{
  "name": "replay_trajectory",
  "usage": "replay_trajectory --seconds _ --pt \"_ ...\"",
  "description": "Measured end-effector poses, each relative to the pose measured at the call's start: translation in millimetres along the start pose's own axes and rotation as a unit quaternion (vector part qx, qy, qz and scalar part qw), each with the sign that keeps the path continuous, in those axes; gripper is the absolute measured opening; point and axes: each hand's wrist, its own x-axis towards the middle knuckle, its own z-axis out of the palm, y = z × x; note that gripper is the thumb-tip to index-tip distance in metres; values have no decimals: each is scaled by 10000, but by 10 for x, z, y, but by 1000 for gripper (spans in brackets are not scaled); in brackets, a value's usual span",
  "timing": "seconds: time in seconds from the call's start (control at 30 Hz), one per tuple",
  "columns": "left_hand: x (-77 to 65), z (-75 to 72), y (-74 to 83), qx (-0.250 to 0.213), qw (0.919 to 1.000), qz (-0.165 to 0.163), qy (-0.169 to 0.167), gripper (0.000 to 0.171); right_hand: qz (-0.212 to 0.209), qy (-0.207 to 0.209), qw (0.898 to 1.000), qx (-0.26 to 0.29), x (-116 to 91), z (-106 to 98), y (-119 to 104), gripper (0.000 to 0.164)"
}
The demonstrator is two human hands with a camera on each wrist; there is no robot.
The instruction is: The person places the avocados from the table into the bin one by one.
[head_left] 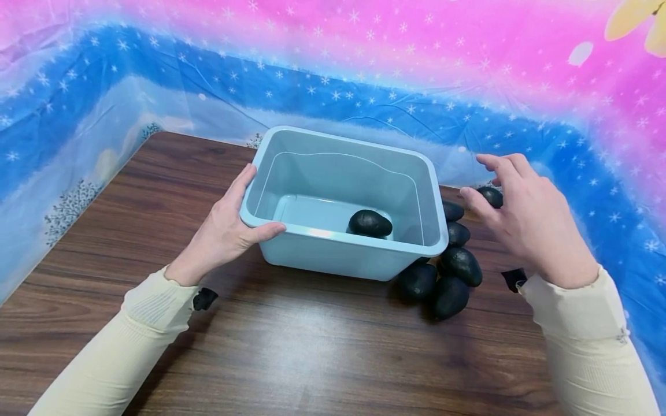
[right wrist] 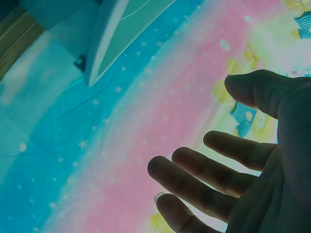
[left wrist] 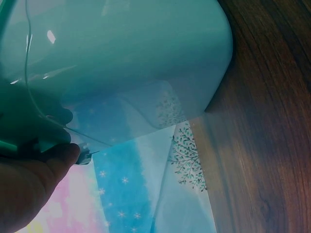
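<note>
My left hand [head_left: 221, 234] grips the front left corner of a pale blue-grey plastic bin [head_left: 333, 254], thumb along the front rim and fingers against the left side. In the left wrist view, the left thumb [left wrist: 60, 160] shows at the lower left beside the bin's glossy wall [left wrist: 146, 63]. One dark avocado [head_left: 370, 223] lies on the bin's floor, toward the front right. To the right, my right hand [head_left: 536, 216] is raised with fingers spread, holding nothing. Behind its thumb, another avocado [head_left: 491, 197] is partly hidden. The right wrist view shows the fingers [right wrist: 194, 182] apart.
Several dark avocados [head_left: 460, 266] sit clustered on the wooden table [head_left: 291, 346] along the bin's right side and front right corner, some partly hidden by it. A snowflake-patterned blue and pink cloth [head_left: 333, 81] hangs behind the table and around its sides.
</note>
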Motion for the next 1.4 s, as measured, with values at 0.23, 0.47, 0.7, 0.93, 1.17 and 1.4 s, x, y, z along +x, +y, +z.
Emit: replay_trajectory --seconds 0.23,0.47,0.7,0.93,1.17,1.4 --pt "-2 -3 -6 -77 9999 83 13 101 561 -463 9973 102 73 100 300 68" --pt "-6 1 0 30 10000 21 -2 103 1015 -1034 9891 255 123 297 629 74" --pt "9 -7 4 -29 10000 -29 -19 103 1086 -2082 9711 435 138 539 930 89" --pt "15 -7 -4 -43 10000 -21 4 102 822 -2404 9655 571 112 789 1099 83" --pt "14 -13 1 -32 10000 -12 -2 102 939 -2541 9610 566 63 959 1181 81" --pt "15 -13 -3 -9 10000 -79 -9 104 1003 -2848 9483 974 -23 1081 1177 85"
